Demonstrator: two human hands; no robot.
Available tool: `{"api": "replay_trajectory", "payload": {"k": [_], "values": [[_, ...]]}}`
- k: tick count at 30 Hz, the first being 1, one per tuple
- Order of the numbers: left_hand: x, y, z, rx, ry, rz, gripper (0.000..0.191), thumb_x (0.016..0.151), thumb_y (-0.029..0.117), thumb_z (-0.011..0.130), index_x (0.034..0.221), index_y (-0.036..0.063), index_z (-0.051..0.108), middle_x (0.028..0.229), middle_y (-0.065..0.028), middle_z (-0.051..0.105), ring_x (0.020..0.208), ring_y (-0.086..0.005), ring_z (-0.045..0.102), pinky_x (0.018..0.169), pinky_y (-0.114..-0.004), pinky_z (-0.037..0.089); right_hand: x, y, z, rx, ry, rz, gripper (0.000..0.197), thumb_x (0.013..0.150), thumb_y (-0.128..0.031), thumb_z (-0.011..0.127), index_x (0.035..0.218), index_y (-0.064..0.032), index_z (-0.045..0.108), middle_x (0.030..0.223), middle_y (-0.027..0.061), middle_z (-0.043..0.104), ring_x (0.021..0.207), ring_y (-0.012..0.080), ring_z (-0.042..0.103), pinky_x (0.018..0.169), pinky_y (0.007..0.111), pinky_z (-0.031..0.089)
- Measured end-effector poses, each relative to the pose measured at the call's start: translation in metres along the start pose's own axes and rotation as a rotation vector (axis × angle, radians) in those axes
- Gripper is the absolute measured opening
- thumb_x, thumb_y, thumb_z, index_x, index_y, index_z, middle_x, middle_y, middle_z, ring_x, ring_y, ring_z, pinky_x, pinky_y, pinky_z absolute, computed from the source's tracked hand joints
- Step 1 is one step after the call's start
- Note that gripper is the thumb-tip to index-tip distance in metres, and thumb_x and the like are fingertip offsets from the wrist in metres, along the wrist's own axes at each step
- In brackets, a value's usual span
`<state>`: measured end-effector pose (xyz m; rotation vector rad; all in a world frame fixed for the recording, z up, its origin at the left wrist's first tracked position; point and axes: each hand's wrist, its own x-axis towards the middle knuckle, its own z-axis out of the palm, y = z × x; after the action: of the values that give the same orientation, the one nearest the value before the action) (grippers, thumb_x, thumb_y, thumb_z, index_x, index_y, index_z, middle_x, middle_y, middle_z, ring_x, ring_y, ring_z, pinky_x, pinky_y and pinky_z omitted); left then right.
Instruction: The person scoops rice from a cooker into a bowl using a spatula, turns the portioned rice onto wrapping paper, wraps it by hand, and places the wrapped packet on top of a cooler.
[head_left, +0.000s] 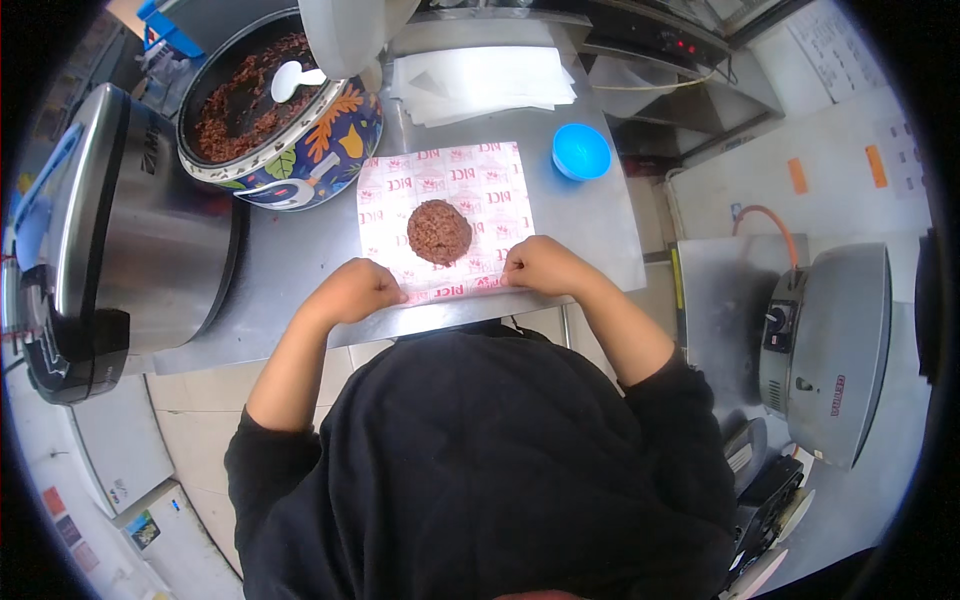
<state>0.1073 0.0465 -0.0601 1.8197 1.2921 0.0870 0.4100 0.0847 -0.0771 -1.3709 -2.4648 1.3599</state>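
Note:
A rounded mound of reddish-brown cooked rice (439, 232) sits on a printed sheet of wrapping paper (495, 169), which lies flat on the steel table (292, 262). My left hand (361, 290) pinches the paper's near left corner between thumb and fingers. At its near right corner, my right hand (546, 266) pinches the same sheet. Both hands are close to the table's front edge, apart from the rice. Beyond the paper to the right stands a small blue bowl (582, 152); I cannot tell if it is upright or upturned.
Back left, a patterned rice cooker (330, 150) stands uncovered with brown rice and a white rice paddle (287, 81) in it. A large steel rice warmer (172, 240) flanks the table's left. White paper sheets (487, 82) are stacked behind. A grey appliance (832, 352) occupies the right counter.

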Motion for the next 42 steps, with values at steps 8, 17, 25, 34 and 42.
{"api": "replay_trajectory", "payload": {"k": [8, 17, 25, 34, 42], "values": [[0.009, 0.013, -0.01, 0.079, -0.071, -0.016, 0.032, 0.067, 0.03, 0.075, 0.063, -0.0001, 0.063, 0.058, -0.012, 0.06, 0.051, -0.0184, 0.053, 0.054, -0.031, 0.042, 0.008, -0.017, -0.006, -0.1, -0.064, 0.139, 0.029, 0.074, -0.03, 0.066, 0.069, -0.0011, 0.064, 0.066, 0.0169, 0.061, 0.063, 0.0291, 0.059, 0.061, 0.036, 0.045], [0.006, 0.004, -0.004, 0.429, 0.125, -0.008, 0.032, 0.066, 0.032, 0.074, 0.079, 0.0033, 0.066, 0.077, -0.0134, 0.065, 0.073, -0.0262, 0.061, 0.065, -0.033, 0.046, 0.002, -0.005, 0.001, 0.093, 0.142, 0.065, 0.024, 0.077, -0.026, 0.064, 0.083, -0.002, 0.063, 0.078, 0.0159, 0.063, 0.07, 0.0279, 0.06, 0.064, 0.037, 0.046], [-0.021, -0.03, 0.015, -0.303, 0.361, 0.234, 0.013, 0.069, 0.007, 0.072, 0.077, -0.0001, 0.064, 0.09, -0.0119, 0.065, 0.096, -0.0265, 0.06, 0.084, -0.036, 0.044, -0.024, 0.023, 0.006, 0.038, 0.289, -0.177, 0.019, 0.067, -0.017, 0.072, 0.074, -0.0036, 0.061, 0.091, 0.0109, 0.064, 0.092, 0.0289, 0.058, 0.081, 0.038, 0.044], [-0.045, -0.027, 0.014, -0.374, 0.248, 0.306, 0.011, 0.07, 0.006, 0.072, 0.074, 0.001, 0.064, 0.086, -0.0104, 0.066, 0.1, -0.0281, 0.058, 0.091, -0.041, 0.041, -0.061, -0.004, 0.025, 0.137, 0.237, -0.203, 0.018, 0.074, -0.019, 0.068, 0.081, -0.0031, 0.062, 0.091, 0.011, 0.063, 0.093, 0.0285, 0.057, 0.079, 0.037, 0.044], [-0.003, -0.023, 0.035, -0.317, 0.688, -0.117, 0.02, 0.082, 0.023, 0.061, 0.087, 0.0039, 0.065, 0.077, -0.0128, 0.065, 0.07, -0.0258, 0.062, 0.063, -0.038, 0.047, -0.033, 0.006, 0.036, 0.277, 0.281, 0.267, 0.027, 0.083, -0.028, 0.058, 0.084, -0.0014, 0.061, 0.075, 0.0171, 0.061, 0.07, 0.0306, 0.06, 0.065, 0.039, 0.045]]}}
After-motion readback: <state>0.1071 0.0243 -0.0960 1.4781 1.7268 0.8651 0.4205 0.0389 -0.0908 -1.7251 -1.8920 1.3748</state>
